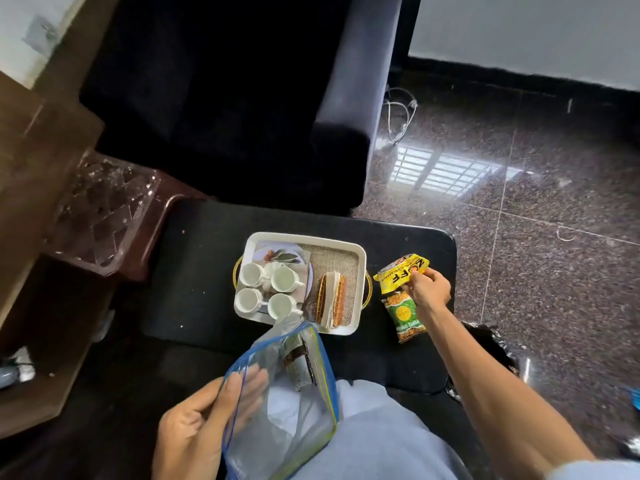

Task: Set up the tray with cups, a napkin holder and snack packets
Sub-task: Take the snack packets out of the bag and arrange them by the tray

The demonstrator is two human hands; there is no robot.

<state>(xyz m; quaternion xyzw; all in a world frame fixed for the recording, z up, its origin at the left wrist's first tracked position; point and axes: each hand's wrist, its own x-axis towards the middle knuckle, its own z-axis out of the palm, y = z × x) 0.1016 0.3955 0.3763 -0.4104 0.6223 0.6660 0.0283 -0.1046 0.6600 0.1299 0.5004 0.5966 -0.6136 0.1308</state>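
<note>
A white tray [360, 258] with gold handles sits on a black table [194, 271]. Several white cups [284, 278] stand in its left half. A wicker napkin holder [331, 301] with napkins lies in its right half. My right hand [427, 289] pinches a yellow snack packet [401, 273] just right of the tray. A green and orange snack packet [405, 315] lies on the table under that hand. My left hand [207, 410] grips the rim of a clear zip bag [294, 410] with blue edging, held over my lap. A dark packet [301, 365] shows inside the bag.
A dark sofa [242, 116] stands behind the table. A brown side table with a clear tray [100, 209] is at the left. Polished stone floor [519, 168] lies to the right, with a white cable [398, 112] beside the sofa.
</note>
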